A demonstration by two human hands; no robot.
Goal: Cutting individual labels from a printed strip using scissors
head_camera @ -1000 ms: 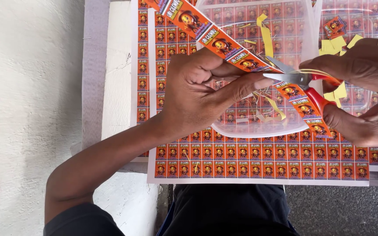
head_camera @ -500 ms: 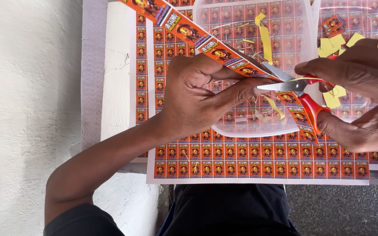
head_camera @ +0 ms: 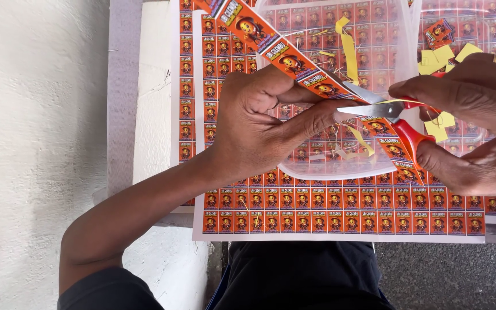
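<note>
while the left hand [head_camera: 259,123] pinches a strip of orange labels [head_camera: 285,57] over the clear plastic tub [head_camera: 386,23], the right hand [head_camera: 472,123] grips red-handled scissors [head_camera: 391,117], blades slightly parted at the strip, above the printed label sheet [head_camera: 340,204].

Soft, even daylight fills the scene, bright but not harsh. The rough white plastered wall [head_camera: 24,143] on the left nearly washes out. Faint sheen lies on the clear plastic tub [head_camera: 374,34] and the steel blades of the red-handled scissors [head_camera: 374,106]. Shadows under the hands are weak and diffuse. Everything is fairly sharp; the near dark clothing goes murky.
</note>
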